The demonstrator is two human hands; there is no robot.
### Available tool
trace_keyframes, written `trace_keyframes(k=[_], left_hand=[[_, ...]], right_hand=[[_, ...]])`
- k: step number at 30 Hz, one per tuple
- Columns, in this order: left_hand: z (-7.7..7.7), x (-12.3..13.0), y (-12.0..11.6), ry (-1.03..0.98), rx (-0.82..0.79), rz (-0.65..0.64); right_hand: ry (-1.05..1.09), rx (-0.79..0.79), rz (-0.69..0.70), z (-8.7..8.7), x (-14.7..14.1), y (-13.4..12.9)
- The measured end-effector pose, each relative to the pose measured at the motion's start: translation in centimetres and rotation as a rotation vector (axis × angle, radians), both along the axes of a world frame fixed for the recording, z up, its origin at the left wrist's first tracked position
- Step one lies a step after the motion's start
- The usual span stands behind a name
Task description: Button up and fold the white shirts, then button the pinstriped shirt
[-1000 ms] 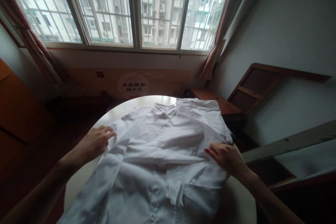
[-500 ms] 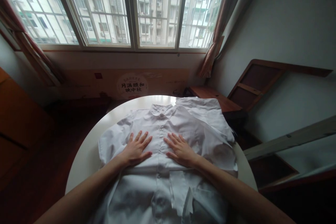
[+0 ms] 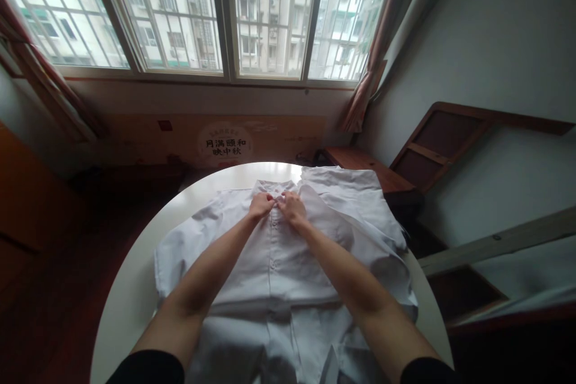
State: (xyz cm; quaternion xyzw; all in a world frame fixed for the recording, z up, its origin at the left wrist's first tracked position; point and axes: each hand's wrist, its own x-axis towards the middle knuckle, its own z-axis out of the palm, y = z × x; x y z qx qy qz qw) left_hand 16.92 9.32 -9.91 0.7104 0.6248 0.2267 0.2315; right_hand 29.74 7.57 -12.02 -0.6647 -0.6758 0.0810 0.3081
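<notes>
A white button-up shirt [image 3: 243, 270] lies front side up, its collar at the far end and its row of buttons down the middle. At the collar, my left hand [image 3: 261, 204] is closed, its fingertips pinching the collar fabric on the left of the front opening. Close beside it, my right hand [image 3: 292, 207] has its fingers bent and pinched on the cloth just right of the opening. The fingertips of both hands nearly meet. Whether a button is between them is too small to tell. The shirt's lower part runs off the bottom of the view.
Beneath the shirt is a round white table [image 3: 130, 288]. More folded white cloth [image 3: 346, 183] lies at its far right. Beyond stand a brown wooden stand [image 3: 373, 171] and a barred window [image 3: 270, 18] with curtains [image 3: 360, 99]. A wooden cabinet [image 3: 27, 186] is at left.
Both hands have moved from lying flat on the shirt's chest up to the collar. Their spread fingers have closed into pinches on the cloth.
</notes>
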Motion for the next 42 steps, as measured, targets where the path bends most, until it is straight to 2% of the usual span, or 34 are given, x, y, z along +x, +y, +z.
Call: trace_keyframes(k=[4, 7, 11, 15, 17, 21, 25, 29, 32, 34, 37, 39, 42], left_hand=[[-1.6, 1.3, 0.7, 0.010, 0.001, 0.141], [-2.2, 1.4, 0.6, 0.029, 0.074, 0.232], [-2.2, 1.2, -0.1, 0.005, 0.147, 0.169], [-1.7, 1.0, -1.8, -0.029, 0.388, 0.152], [-1.5, 1.0, -2.6, -0.066, 0.444, 0.167], [-0.8, 1.2, -3.6, -0.159, 0.445, 0.264], [-0.3, 1.4, -3.7, -0.245, 0.422, 0.182], [-0.7, 1.5, -3.3, -0.370, 0.461, 0.123], [-1.5, 1.4, -2.9, -0.507, 0.393, 0.108], [-1.9, 1.1, -2.7, -0.677, 0.278, 0.105], [-2.0, 0.4, -2.7, -0.912, 0.130, 0.067], [-1.7, -0.2, -2.9, -0.996, 0.066, 0.048], [-1.2, -0.9, -3.2, -1.065, -0.003, 0.009]], right_hand=[[0.034, -0.017, -0.034, -1.6, 0.4, 1.0], [0.063, -0.012, -0.011, -2.0, 0.8, 1.2], [0.184, 0.058, 0.052, -1.8, 1.1, 1.1], [0.439, 0.184, 0.128, -1.2, 1.4, 0.8], [0.549, 0.190, 0.174, -1.0, 1.6, 0.6], [0.691, 0.117, 0.242, -0.4, 2.0, 0.3], [0.673, 0.127, 0.246, 0.1, 2.2, -0.2], [0.559, 0.185, 0.224, 0.7, 2.0, -1.1], [0.397, 0.291, -0.058, 1.0, 1.2, -2.6], [0.303, 0.349, -0.172, 1.1, 0.4, -3.7], [0.284, 0.388, -0.166, 1.2, -0.8, -5.1], [0.314, 0.419, -0.158, 1.5, -1.5, -5.5], [0.370, 0.376, -0.031, 2.1, -2.1, -5.4]])
